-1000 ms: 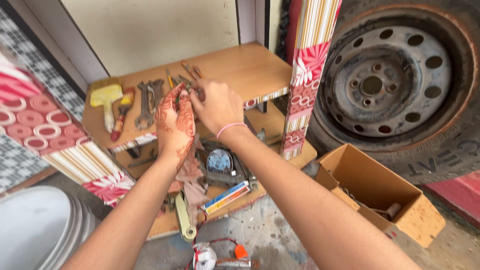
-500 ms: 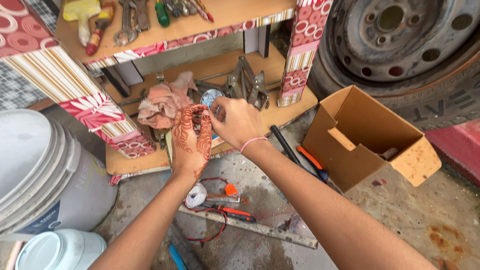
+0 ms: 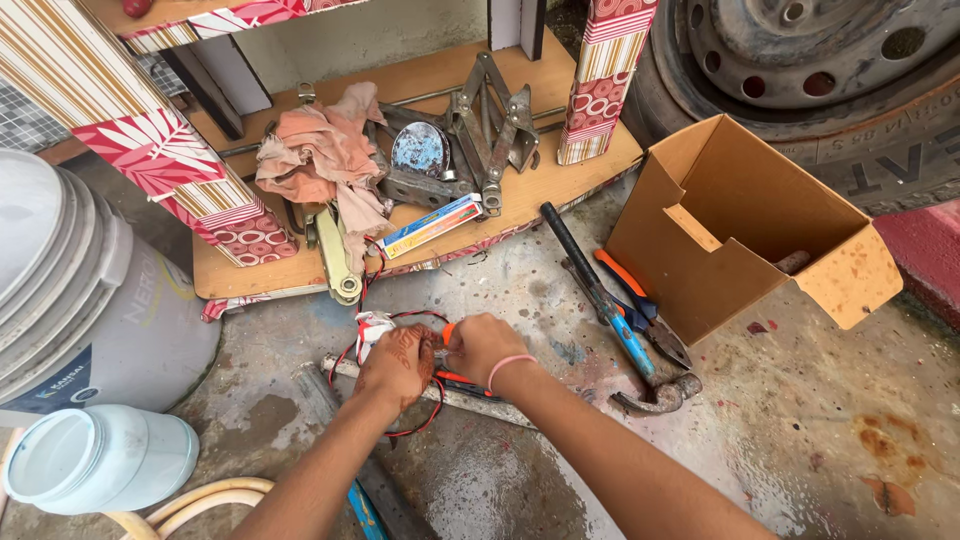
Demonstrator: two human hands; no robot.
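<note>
Both my hands are down on the concrete floor in front of a low shelf. My left hand point(image 3: 397, 362), patterned with henna, rests on a tangle of red and black wires point(image 3: 385, 325) with a small white part. My right hand point(image 3: 483, 347), with a pink band at the wrist, pinches a small orange-handled tool point(image 3: 449, 330) lying among the wires. A grey metal bar point(image 3: 470, 398) lies under both hands.
The bottom shelf board point(image 3: 560, 170) carries a scissor jack point(image 3: 487, 120), a pinkish rag point(image 3: 325, 155) and a flat box point(image 3: 432, 226). A hammer point(image 3: 610, 310), pliers point(image 3: 640, 305) and an open cardboard box point(image 3: 745, 235) lie right. A tyre point(image 3: 830, 80), buckets point(image 3: 80, 290) and a jar point(image 3: 95, 458) surround.
My view tilted down from the upper shelf to the floor. Both hands dropped from the shelf level to the wires and orange tool on the ground.
</note>
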